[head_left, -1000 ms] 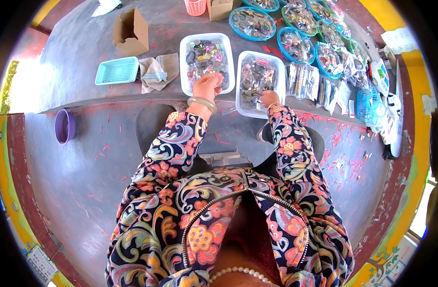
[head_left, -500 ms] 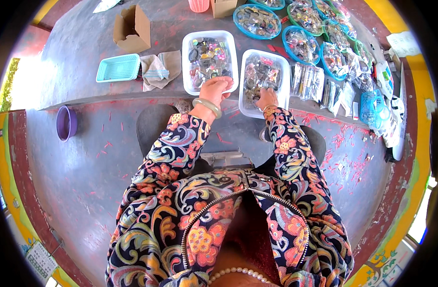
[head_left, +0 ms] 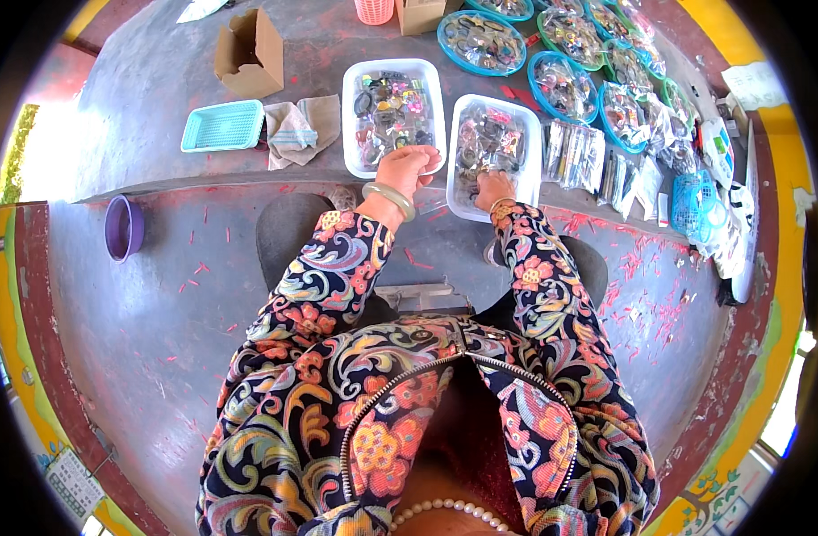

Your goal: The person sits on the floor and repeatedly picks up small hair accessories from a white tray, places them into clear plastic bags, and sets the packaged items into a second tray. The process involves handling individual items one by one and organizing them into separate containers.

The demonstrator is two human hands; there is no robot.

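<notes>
Two white plastic trays stand side by side at the near table edge. The left tray (head_left: 348, 121) holds small items in clear packets, dark with pink and yellow bits. My left hand (head_left: 402, 171) is over its near right corner, thumb and fingers drawn together; whatever they hold is too small to make out. In the right tray (head_left: 536, 147) lie more clear packets with dark and pink items. My right hand (head_left: 496, 189) reaches into its near end, fingers curled down at the packets. Its fingertips are partly hidden, and I cannot make out what they grip.
Left of the trays are a grey cloth (head_left: 304, 134), a turquoise basket (head_left: 221, 126) and an open cardboard box (head_left: 250, 55). Blue and green round baskets (head_left: 533, 85) of packets fill the far right, beside bundled clear packs (head_left: 574, 155). A purple tub (head_left: 124, 229) stands on the floor.
My right hand has shifted slightly nearer and left within the right tray, its fingers lower on the packets. My left hand stays almost in place over the left tray's corner.
</notes>
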